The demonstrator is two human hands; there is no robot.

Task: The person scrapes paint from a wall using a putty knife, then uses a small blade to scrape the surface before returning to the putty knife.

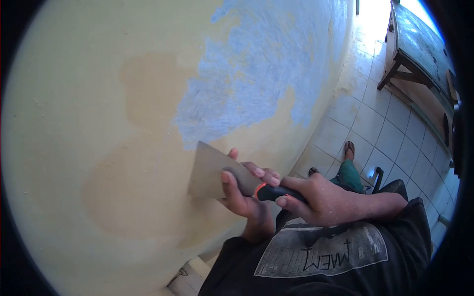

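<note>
A wide metal scraper [217,172] with a black and orange handle is held in front of the wall [59,123]. My right hand [318,200] wraps round its handle. Behind the blade, my left hand [239,195] supports it, with the thumb on the near face and the other fingers partly hidden by the metal. The wall is cream, with darker damp-looking patches [153,93] and a large area of exposed blue [237,89] above the blade. Whether the blade's edge touches the wall cannot be told.
At the upper right a wooden table [419,44] stands on the tiled floor [377,118]. My sandalled feet [349,148] are on the tiles. A pale boxy object [190,278] lies low by the wall.
</note>
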